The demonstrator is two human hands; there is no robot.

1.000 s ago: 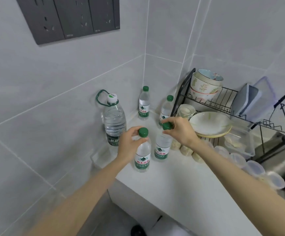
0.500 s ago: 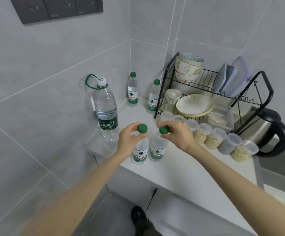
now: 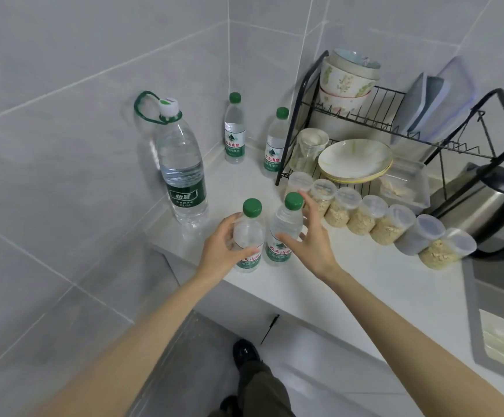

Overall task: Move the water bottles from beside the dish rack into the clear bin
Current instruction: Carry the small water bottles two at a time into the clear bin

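Two small green-capped water bottles stand side by side near the front edge of the white counter. My left hand is wrapped around the body of the left bottle. My right hand curls around the right bottle, thumb in front and fingers behind. Two more small bottles stand upright in the corner: one against the wall, the other right beside the black dish rack.
A large handled water bottle stands left against the wall. A row of lidded oat jars lines the rack's front. The rack holds bowls, plates and a clear plastic box. A kettle and sink are at the right.
Both hands slid down from the green caps to the bodies of the two front bottles. The view has dropped and pulled back, showing more of the counter and floor.
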